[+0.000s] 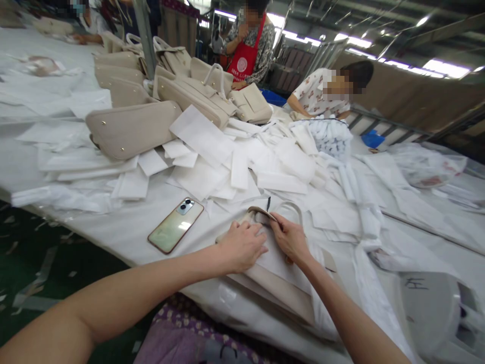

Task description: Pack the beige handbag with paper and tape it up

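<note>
A beige handbag (280,290) lies on its side at the table's near edge, partly covered by white wrapping. My right hand (290,237) pinches the bag's curved flap or strap end between thumb and fingers. Across the bag's upper part rests my left hand (244,246), its fingers spread over the pale material. One rounded handle (291,206) stands out beyond my right hand. To the left of the bag, a phone (176,225) lies with its camera side up.
White foam sheets (204,177) are heaped ahead of my hands. Beyond them stand several beige handbags (132,129) near a metal post (144,40). A grey tape dispenser-like device (430,308) sits at right. A person in a red apron (246,55) and other co-workers are across the table.
</note>
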The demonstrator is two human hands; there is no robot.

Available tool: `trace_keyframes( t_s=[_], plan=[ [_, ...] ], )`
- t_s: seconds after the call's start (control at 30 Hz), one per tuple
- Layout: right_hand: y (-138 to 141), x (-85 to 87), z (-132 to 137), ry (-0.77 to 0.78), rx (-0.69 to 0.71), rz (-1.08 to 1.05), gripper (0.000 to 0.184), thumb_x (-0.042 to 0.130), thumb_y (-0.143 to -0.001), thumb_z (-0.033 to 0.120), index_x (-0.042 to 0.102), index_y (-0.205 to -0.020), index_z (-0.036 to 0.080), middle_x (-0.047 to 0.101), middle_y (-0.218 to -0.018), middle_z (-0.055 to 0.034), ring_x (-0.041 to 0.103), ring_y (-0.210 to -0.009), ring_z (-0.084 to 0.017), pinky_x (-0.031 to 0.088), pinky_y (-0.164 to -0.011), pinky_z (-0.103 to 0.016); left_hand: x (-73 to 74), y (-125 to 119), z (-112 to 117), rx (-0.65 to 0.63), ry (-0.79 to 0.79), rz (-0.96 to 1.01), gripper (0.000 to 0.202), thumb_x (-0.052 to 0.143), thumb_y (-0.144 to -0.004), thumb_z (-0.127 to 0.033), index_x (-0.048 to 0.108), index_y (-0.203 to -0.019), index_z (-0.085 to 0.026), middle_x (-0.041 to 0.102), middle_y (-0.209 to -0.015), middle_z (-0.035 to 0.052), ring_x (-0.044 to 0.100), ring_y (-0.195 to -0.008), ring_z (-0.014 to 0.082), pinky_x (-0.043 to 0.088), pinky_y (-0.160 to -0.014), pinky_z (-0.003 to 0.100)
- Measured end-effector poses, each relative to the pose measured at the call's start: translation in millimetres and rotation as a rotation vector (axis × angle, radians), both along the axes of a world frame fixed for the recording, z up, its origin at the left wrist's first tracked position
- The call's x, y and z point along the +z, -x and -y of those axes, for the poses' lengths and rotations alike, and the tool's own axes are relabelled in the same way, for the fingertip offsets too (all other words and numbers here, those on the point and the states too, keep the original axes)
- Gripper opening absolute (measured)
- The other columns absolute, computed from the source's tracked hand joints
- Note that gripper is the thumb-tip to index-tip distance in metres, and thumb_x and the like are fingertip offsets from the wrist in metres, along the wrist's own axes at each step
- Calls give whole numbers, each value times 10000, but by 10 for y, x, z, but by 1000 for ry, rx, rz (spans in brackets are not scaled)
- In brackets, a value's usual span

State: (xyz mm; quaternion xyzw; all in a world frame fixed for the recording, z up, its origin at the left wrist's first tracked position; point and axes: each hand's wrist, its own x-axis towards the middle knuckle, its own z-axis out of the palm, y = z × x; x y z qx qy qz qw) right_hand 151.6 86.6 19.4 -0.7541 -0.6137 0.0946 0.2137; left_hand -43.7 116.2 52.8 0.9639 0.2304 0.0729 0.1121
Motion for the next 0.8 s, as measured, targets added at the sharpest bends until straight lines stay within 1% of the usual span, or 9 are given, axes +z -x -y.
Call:
trace_keyframes(
  t_s=[0.1, 0.3, 0.4, 0.47, 0.53, 0.6, 0.7, 0.77, 0.8],
  plan=[
    [30, -20, 24, -11, -28, 20, 337, 433, -885, 314, 621, -1156, 241, 708, -987, -45, 656, -837, -217, 473, -733, -304, -31, -124, -79, 29, -33, -23, 325, 392, -935, -372, 527, -1137, -155, 539, -1189, 133, 510, -1018, 274, 414, -809, 433],
    [89, -16, 76, -2, -46, 91, 323, 467, -874, 338, 626, -1147, 269, 723, -836, -24, 657, -713, -201, 463, -655, -274, -115, -340, -288, 52, 11, -106, 233, 445, -904, -235, 630, -1007, -138, 621, -1062, 147, 526, -994, 283, 447, -751, 391],
    [109, -33, 96, -24, 34, 127, 318, 461, -872, 305, 612, -1146, 250, 708, -959, -43, 654, -828, -209, 468, -730, -287, -217, -431, -374, 95, 77, -116, 235, 443, -872, -153, 671, -923, -135, 651, -983, 147, 534, -987, 302, 448, -737, 379],
    [118, -57, 106, -38, 122, 155, 309, 468, -853, 272, 605, -1125, 222, 674, -1075, -68, 626, -956, -224, 460, -817, -313, -274, -454, -443, 78, 103, -105, 240, 449, -855, -127, 677, -925, -146, 659, -988, 130, 546, -985, 291, 446, -764, 372],
    [125, -84, 113, -50, 167, 175, 318, 481, -821, 244, 597, -1114, 198, 640, -1146, -91, 588, -1049, -240, 443, -886, -343, -285, -423, -529, 36, 137, -64, 226, 466, -861, -159, 673, -950, -166, 664, -1019, 102, 570, -961, 249, 442, -794, 339],
    [128, -102, 118, -65, 154, 171, 351, 486, -796, 222, 588, -1129, 182, 619, -1181, -106, 564, -1096, -247, 428, -930, -361, -240, -339, -608, 12, 197, -16, 242, 443, -894, -224, 677, -921, -167, 679, -979, 86, 603, -878, 203, 445, -773, 293],
    [136, -97, 125, -62, 133, 152, 371, 476, -783, 202, 590, -1135, 171, 602, -1208, -118, 546, -1128, -249, 416, -963, -374, -96, -177, -631, 113, 262, 86, 383, 353, -937, -289, 676, -801, -136, 689, -795, 85, 616, -719, 177, 450, -695, 270],
    [145, -79, 128, -47, 146, 146, 358, 461, -786, 193, 602, -1114, 169, 599, -1214, -118, 541, -1138, -250, 414, -970, -377, 18, -94, -579, 145, 256, 225, 379, 348, -939, -301, 669, -818, -139, 687, -798, 78, 619, -736, 176, 452, -715, 271],
    [151, -71, 129, -39, 158, 143, 348, 449, -791, 188, 609, -1100, 173, 599, -1216, -113, 540, -1139, -247, 416, -970, -375, 73, -63, -549, 117, 253, 306, 346, 367, -934, -300, 666, -852, -148, 689, -842, 72, 622, -782, 176, 451, -747, 271]
  ],
)
